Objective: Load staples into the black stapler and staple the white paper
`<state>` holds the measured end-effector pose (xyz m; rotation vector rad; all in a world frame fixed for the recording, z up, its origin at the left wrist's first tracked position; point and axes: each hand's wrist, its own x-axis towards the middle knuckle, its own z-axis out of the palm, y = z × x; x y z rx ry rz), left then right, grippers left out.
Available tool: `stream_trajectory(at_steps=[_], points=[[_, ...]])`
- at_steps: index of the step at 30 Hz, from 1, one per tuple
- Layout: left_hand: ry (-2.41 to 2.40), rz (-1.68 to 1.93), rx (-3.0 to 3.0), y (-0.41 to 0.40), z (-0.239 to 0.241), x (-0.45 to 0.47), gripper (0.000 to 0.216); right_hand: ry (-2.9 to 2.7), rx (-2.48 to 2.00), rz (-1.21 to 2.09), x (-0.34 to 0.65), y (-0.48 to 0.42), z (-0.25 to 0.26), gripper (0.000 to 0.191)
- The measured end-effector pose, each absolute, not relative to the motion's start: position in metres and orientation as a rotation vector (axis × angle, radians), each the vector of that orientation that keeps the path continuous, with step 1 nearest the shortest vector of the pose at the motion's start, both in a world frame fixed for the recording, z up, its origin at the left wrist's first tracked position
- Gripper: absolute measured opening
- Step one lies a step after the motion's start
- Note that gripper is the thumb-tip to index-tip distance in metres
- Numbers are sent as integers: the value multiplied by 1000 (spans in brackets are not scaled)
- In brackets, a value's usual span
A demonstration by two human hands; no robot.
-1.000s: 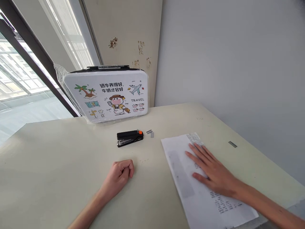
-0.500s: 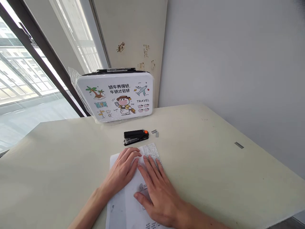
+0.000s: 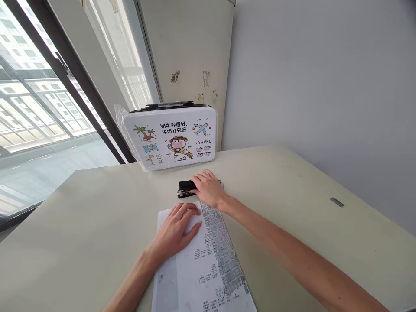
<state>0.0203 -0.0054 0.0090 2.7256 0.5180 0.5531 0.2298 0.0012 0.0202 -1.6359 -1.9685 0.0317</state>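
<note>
A sheaf of printed paper lies on the table, with a band of dense grey short strokes down its right side; I cannot tell whether these are staples or drawn marks. My left hand rests flat on its upper left part, fingers slightly bent and thumb apart. Just beyond the top edge lies a black stapler. My right hand has its fingers round the right end of it, hiding that end. Behind these fingers a bit of a grey staple strip shows.
A white cartoon-printed suitcase in clear plastic stands at the back of the table. Toward the right edge lies another staple strip. A grey wall bounds the right, a window the left.
My right hand has left the paper and moved forward onto the stapler, uncovering the grey band. My left hand stays on the paper. The whole view has shifted slightly.
</note>
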Motion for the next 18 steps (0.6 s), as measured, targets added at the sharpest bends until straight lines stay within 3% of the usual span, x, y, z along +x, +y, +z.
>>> stream_trajectory(at_steps=[5,9,18], points=[[521,535,2726,-2,10,18,18,-1809,-1586,111,258,-45,34,26],[523,542,2739,6,11,14,21,-1725,-1454,441,302,-100,39,31],[571,577,2724,19,7,10,22,-1695,-1556,738,355,-157,13,36]])
